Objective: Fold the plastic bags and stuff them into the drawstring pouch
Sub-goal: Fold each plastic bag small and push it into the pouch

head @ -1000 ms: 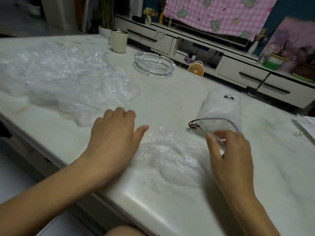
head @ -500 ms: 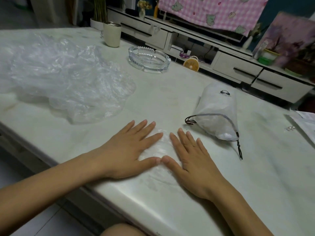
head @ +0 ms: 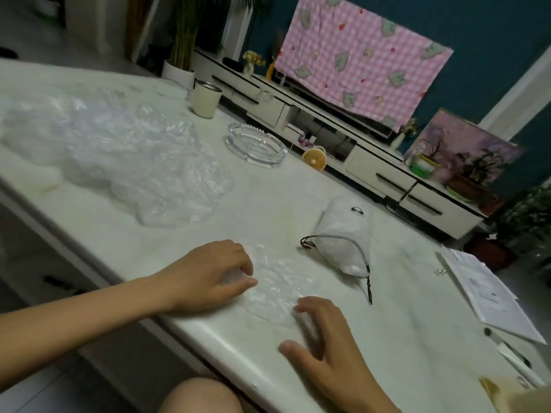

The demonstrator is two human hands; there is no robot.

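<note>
A flattened clear plastic bag (head: 277,284) lies near the table's front edge. My left hand (head: 205,275) is at its left edge, fingers curled, thumb and forefinger pinching the plastic. My right hand (head: 328,347) hovers at the bag's near right corner, blurred. Its fingers are bent with the tips touching the plastic, and the thumb is held apart. The white drawstring pouch (head: 346,234) lies on its side just beyond the bag, partly stuffed. Its mouth faces me and its dark cord trails toward the front. A big pile of crumpled clear bags (head: 119,162) sits at the left.
A glass ashtray (head: 256,144) and a cream cup (head: 205,99) stand at the back of the marble table (head: 402,308). Papers (head: 483,290) and a pen (head: 507,350) lie at the right. My knee (head: 202,394) is below the table's front edge.
Both hands were pressing flat side by side on the bag. Now they have drawn apart and curled, the left to the bag's left edge and the right to its near right corner.
</note>
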